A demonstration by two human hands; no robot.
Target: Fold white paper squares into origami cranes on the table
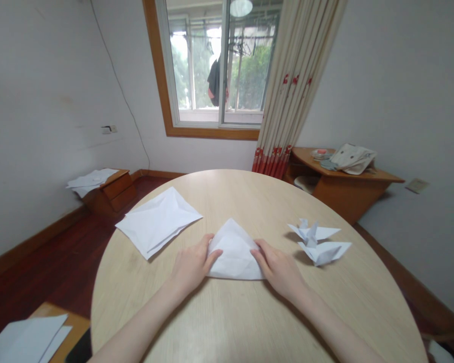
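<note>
A white sheet of paper (234, 252), folded into a triangle-like shape with its point away from me, is between my hands over the middle of the round table (230, 322). My left hand (192, 262) grips its left edge, thumb on top and fingers partly hidden behind. On the opposite side my right hand (278, 264) pinches the right edge in the same way. To the right of my right hand stand two folded paper cranes (321, 249), close together. Left of my left hand lies a stack of white paper sheets (159, 219).
A small wooden cabinet (117, 191) with papers on top is by the left wall. At the back right, a wooden desk (348, 184) bears a cloth bag (353, 157). More white sheets (30, 338) lie at the lower left, beyond the table edge.
</note>
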